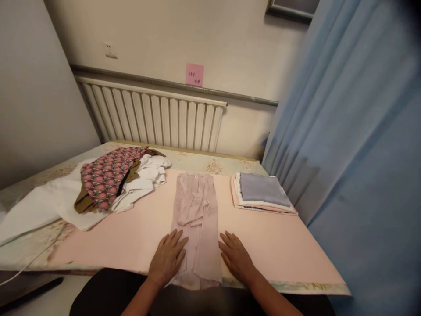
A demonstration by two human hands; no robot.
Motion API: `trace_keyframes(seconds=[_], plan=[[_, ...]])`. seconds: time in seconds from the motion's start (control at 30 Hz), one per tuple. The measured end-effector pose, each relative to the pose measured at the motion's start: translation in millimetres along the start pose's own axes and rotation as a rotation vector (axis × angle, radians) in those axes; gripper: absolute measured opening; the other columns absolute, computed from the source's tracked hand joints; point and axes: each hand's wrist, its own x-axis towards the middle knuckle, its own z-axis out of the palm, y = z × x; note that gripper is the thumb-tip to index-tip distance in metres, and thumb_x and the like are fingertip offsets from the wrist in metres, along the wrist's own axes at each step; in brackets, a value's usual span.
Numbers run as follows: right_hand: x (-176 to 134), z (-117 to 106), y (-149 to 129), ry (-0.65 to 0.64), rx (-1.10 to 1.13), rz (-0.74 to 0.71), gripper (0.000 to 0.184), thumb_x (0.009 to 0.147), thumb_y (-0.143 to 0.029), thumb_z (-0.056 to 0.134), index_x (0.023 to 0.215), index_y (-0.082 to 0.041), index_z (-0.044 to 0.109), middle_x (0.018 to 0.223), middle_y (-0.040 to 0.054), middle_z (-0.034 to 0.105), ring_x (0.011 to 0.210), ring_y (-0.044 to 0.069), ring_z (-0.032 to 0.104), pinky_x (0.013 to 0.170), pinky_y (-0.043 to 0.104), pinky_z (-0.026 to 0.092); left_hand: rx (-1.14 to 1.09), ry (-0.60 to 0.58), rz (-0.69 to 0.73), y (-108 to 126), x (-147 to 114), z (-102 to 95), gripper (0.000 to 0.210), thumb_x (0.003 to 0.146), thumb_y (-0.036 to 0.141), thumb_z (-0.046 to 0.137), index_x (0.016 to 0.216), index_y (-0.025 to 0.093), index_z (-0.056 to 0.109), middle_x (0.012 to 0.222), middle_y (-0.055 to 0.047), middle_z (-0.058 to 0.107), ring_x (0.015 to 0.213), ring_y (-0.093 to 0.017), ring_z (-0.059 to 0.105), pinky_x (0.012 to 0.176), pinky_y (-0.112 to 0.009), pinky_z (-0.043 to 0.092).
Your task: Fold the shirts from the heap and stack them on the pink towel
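A pale pink shirt (210, 245) lies lengthwise on the pink cloth (131, 241) in front of me, its sides folded inward and its collar end away from me. Its near hem reaches the bed's front edge. My left hand (167, 256) rests flat on the shirt's left edge with fingers spread and slightly bent. On the other side, my right hand (236, 256) lies open, fingertips at the shirt's right edge and palm over the pink cloth. Neither hand grips anything.
Rumpled clothes, among them a patterned garment (108, 175) and a white garment (36, 206), are heaped at left. A folded stack topped by a grey-blue garment (263, 191) sits at right. A radiator (164, 118) stands behind; a blue curtain (348, 145) hangs at right.
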Motion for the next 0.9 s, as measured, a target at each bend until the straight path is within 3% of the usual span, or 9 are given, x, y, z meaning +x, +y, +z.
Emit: trace_keyframes(seconds=[0.33, 0.53, 0.73, 0.9], plan=[[-4.7, -13.4, -10.6, -0.059, 0.034, -0.059, 0.032, 0.089, -0.022, 0.05, 0.119, -0.027, 0.06, 0.152, 0.0057, 0.032, 0.14, 0.026, 0.028, 0.113, 0.05, 0.027, -0.029, -0.012, -0.003, -3.1, -1.4, 1.4, 0.039, 0.09, 0.032, 0.049, 0.129, 0.032, 0.055, 0.14, -0.004, 0.052, 0.132, -0.026, 0.042, 0.105, -0.049, 0.037], [-5.7, -11.8, -13.4, -0.035, 0.03, -0.073, 0.038, 0.087, -0.015, 0.048, 0.121, -0.026, 0.058, 0.153, 0.0064, 0.031, 0.14, 0.026, 0.028, 0.112, 0.05, 0.029, -0.143, 0.03, 0.034, -12.9, -21.8, -1.4, 0.039, 0.092, 0.027, 0.044, 0.129, 0.029, 0.055, 0.139, -0.004, 0.053, 0.133, -0.023, 0.042, 0.108, -0.044, 0.04], [1.6, -10.4, -14.2, -0.008, 0.041, -0.098, 0.046, 0.081, -0.008, 0.047, 0.122, -0.024, 0.057, 0.151, 0.0082, 0.033, 0.138, 0.027, 0.032, 0.11, 0.051, 0.032, -0.133, 0.027, 0.046, -29.2, -48.2, -15.4, 0.055, 0.086, 0.012, 0.04, 0.138, 0.029, 0.045, 0.146, -0.004, 0.044, 0.138, -0.022, 0.034, 0.11, -0.042, 0.038], [6.7, -0.5, -12.5, 0.016, 0.032, -0.067, 0.055, 0.076, -0.004, 0.045, 0.128, -0.021, 0.053, 0.15, 0.0095, 0.035, 0.137, 0.026, 0.033, 0.111, 0.05, 0.031, -0.029, -0.049, 0.092, -24.7, -55.4, -35.1, 0.07, 0.079, 0.007, 0.044, 0.145, 0.028, 0.034, 0.154, -0.004, 0.031, 0.142, -0.024, 0.026, 0.112, -0.044, 0.034]])
